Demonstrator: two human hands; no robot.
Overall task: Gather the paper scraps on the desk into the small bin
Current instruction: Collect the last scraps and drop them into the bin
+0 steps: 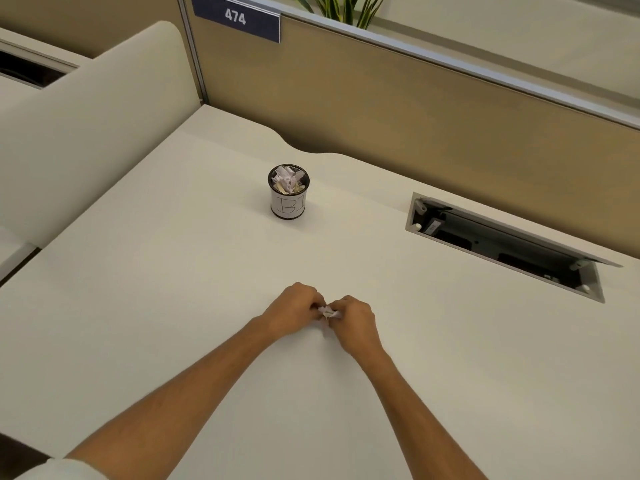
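Note:
A small round bin (288,206), white-labelled with handwritten letters, stands upright on the white desk (173,289), well beyond my hands. Crumpled paper scraps (287,178) fill it to the rim. My left hand (294,311) and my right hand (353,320) meet at the desk's middle, fingertips pinched together on one small crumpled paper scrap (328,311). Most of that scrap is hidden by my fingers. Both hands rest low on the desk surface.
An open cable hatch (502,244) is sunk into the desk at the right. A tan partition (415,109) with a "474" sign (235,17) runs behind the desk. A cream side divider (86,126) stands at the left. A plant (343,8) shows above the partition.

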